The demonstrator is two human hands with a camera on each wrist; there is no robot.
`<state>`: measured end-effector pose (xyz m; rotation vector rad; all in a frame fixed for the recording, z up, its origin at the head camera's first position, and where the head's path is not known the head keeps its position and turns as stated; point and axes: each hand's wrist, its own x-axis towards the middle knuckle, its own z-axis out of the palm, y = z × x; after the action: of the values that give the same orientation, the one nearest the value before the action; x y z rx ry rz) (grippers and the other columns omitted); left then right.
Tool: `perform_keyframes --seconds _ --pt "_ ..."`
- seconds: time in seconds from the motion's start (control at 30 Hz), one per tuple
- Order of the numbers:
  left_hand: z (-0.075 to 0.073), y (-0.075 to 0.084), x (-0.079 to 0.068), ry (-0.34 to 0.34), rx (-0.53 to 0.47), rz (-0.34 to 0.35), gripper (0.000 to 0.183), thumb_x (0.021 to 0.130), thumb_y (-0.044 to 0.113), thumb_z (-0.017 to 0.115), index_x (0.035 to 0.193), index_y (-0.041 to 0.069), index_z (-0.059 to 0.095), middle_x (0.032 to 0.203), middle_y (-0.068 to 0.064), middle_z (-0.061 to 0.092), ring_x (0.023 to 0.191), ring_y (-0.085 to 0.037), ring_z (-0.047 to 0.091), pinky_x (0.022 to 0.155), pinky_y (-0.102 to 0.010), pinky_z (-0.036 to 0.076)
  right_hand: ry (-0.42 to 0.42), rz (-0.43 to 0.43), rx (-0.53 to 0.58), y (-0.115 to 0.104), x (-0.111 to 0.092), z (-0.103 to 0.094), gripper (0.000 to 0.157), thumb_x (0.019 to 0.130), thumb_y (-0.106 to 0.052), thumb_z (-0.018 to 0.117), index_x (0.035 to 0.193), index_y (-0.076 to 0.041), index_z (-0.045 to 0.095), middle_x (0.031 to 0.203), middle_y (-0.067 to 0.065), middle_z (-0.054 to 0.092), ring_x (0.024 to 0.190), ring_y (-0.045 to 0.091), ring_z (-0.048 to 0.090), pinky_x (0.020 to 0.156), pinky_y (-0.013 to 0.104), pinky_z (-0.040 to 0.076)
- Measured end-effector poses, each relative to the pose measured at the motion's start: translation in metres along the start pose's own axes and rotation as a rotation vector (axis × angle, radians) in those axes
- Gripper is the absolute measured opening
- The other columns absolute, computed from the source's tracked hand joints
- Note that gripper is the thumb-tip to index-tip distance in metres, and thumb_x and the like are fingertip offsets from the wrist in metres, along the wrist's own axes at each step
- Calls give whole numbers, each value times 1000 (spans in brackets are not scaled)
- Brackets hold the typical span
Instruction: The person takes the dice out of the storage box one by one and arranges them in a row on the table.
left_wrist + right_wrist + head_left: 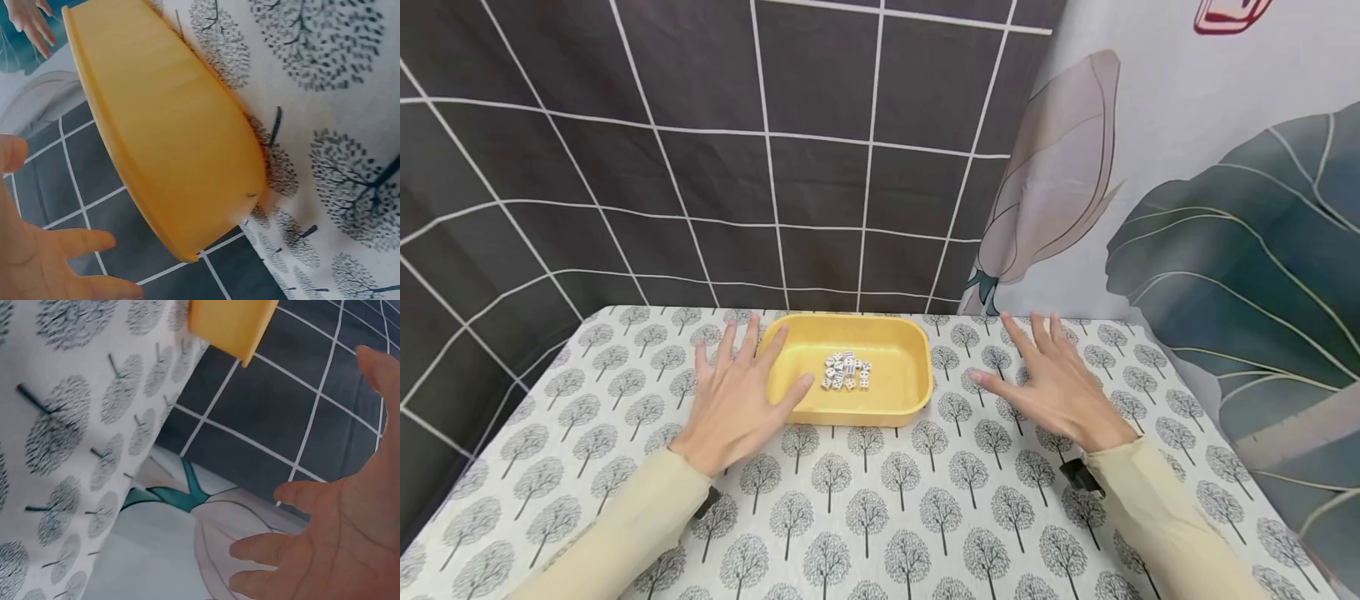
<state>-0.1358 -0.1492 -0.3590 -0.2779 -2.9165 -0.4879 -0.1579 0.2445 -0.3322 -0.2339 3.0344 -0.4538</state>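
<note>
A shallow yellow plastic basin (pixel 898 403) sits near the far edge of the table, with a cluster of small white dice (pixel 847 372) on its floor. My left hand (pixel 737 400) hovers at the basin's left end, fingers spread and straight, overlapping its rim in the head view. To the right of the basin, apart from it, my right hand (pixel 1052 387) is held out with its fingers spread. Both hands are empty. From the left wrist, the basin's outer wall (pixel 162 125) fills the middle; the right wrist view catches only its corner (pixel 231 328).
A white cloth with grey tree prints (pixel 865 508) covers the table. Behind it hangs a dark curtain with a white grid (pixel 700 183). On the right is a pale curtain with large leaf and flower prints (pixel 1247 242).
</note>
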Motion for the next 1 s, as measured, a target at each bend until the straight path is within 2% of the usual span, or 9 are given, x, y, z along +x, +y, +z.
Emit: perform_keyframes --seconds 0.13,0.23,0.33,0.47,0.57,0.73,0.8,0.93,1.0 --pt "-1 2 4 27 -23 8 76 100 61 44 153 6 43 159 -27 37 147 -48 31 121 -70 23 11 -12 4 -8 4 -3 100 90 -83 42 165 -25 12 170 21 1 157 47 -4 120 79 5" --pt "-3 2 8 48 -42 4 68 101 50 49 147 0 48 147 -28 50 134 -45 44 112 -64 39 32 -41 13 -13 8 -4 98 91 -81 45 163 -19 22 168 24 17 156 49 9 122 76 11" --pt "-5 0 12 53 -75 -10 58 101 38 52 142 -3 52 137 -27 56 122 -42 51 102 -61 48 54 -74 25 -18 13 -4 93 93 -75 50 161 -15 29 163 24 33 152 49 24 122 73 21" --pt "-6 -4 16 48 -113 -29 47 101 26 52 137 -3 56 131 -25 58 113 -39 53 94 -57 51 77 -97 53 -24 20 -2 81 94 -61 62 155 -13 40 157 21 44 147 44 36 117 71 34" --pt "-6 -7 19 51 -136 -44 44 101 23 54 135 -3 57 131 -25 59 113 -39 54 94 -57 52 89 -111 79 -29 26 1 74 93 -50 69 152 -12 45 155 20 46 147 44 37 117 70 35" --pt "-7 -9 23 44 -161 -92 44 100 21 57 136 -3 56 130 -26 58 114 -40 54 92 -58 54 94 -132 112 -37 34 6 70 92 -44 72 149 -11 49 153 19 49 145 43 39 116 69 37" --pt "-7 -10 25 20 -163 -126 46 101 23 56 139 -4 53 133 -28 55 117 -42 52 92 -59 54 93 -143 122 -41 37 8 68 92 -42 73 148 -11 50 153 18 50 146 43 38 118 68 36" --pt "-8 -12 30 -36 -164 -196 51 104 26 55 145 -4 47 136 -32 52 123 -46 51 92 -64 56 104 -170 147 -50 42 11 66 90 -38 76 145 -10 53 145 17 56 139 40 47 114 64 43" --pt "-9 -13 32 -60 -174 -226 52 104 26 54 146 -4 45 134 -33 53 120 -47 54 90 -63 57 109 -186 161 -55 45 13 64 90 -36 76 144 -10 54 140 16 59 132 38 53 109 62 48"
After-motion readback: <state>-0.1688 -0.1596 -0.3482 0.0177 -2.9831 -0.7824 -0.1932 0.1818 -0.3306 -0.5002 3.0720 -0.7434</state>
